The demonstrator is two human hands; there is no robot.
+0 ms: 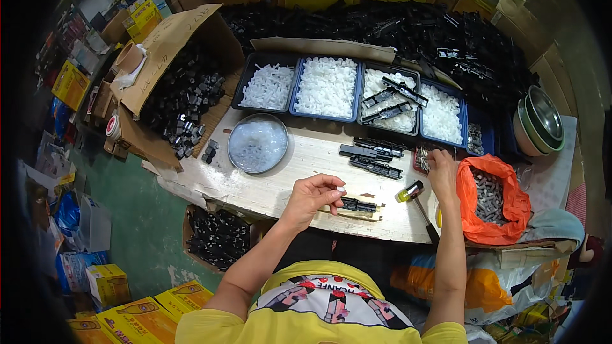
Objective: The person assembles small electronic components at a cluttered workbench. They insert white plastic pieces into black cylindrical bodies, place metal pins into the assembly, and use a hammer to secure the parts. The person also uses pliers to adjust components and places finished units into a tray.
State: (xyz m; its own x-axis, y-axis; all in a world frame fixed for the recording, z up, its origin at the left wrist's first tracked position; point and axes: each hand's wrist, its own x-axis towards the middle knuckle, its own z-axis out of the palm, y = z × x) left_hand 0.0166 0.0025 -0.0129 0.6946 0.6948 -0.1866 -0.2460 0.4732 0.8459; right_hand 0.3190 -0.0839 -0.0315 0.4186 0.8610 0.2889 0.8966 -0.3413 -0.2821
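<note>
My left hand (pixel 315 200) pinches a small white plastic piece (pixel 341 189) between thumb and fingertips. Just beside it, a black plastic part (pixel 358 205) lies in a pale wooden holder (pixel 376 216) near the table's front edge. My right hand (pixel 441 169) reaches to a small red box (pixel 421 159) of tiny metal pieces. Its fingers are drawn together at the box, and what they hold is hidden. Between the hands and the trays lie several more black parts (pixel 373 159). A small bottle of yellowish liquid (pixel 410 192) and a dark-handled tool (pixel 426 218) lie left of my right forearm.
Blue trays (pixel 324 118) of white plastic pieces line the table's back, black parts (pixel 387 105) on one. A round dish (pixel 258 165) stands left, beside a carton (pixel 156 51) of black pieces. An orange bag (pixel 468 213) of metal parts and stacked bowls (pixel 542 121) are right.
</note>
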